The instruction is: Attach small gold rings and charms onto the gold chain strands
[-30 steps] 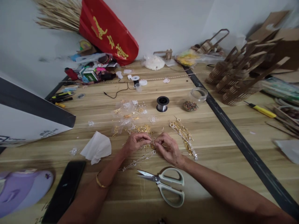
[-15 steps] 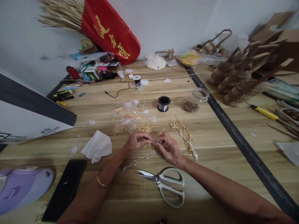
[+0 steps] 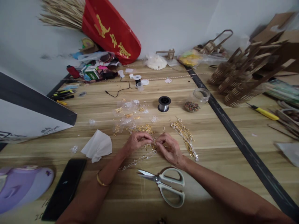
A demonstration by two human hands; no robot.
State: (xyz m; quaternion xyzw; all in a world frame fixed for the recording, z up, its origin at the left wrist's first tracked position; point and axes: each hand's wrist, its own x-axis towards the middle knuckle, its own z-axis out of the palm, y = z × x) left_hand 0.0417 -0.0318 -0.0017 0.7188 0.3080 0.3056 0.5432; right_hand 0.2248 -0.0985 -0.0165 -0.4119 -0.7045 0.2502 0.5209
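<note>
My left hand (image 3: 137, 142) and my right hand (image 3: 170, 148) meet over the middle of the wooden table, thumbs and forefingers pinched close together. Something small and shiny sits between the fingertips, too small to name. Just below hangs or lies a silver chain (image 3: 137, 161) with a ring at its end; whether it joins what I pinch I cannot tell. Gold beads (image 3: 144, 128) lie scattered behind and under my left hand. Right of my right hand is a bundle of gold and silver chains (image 3: 184, 137). White-handled scissors (image 3: 161, 182) lie partly spread between my forearms.
Behind my hands stand a spool of wire (image 3: 164, 104) and a clear jar (image 3: 198, 98) with coloured beads. A white cloth (image 3: 98, 146) and a black phone (image 3: 65, 188) lie to the left. Small woven baskets (image 3: 235, 81) and a yellow-handled knife (image 3: 266, 112) are at the right.
The view has shifted very slightly. My hands keep the same pinch at the same place, with no other visible change.
</note>
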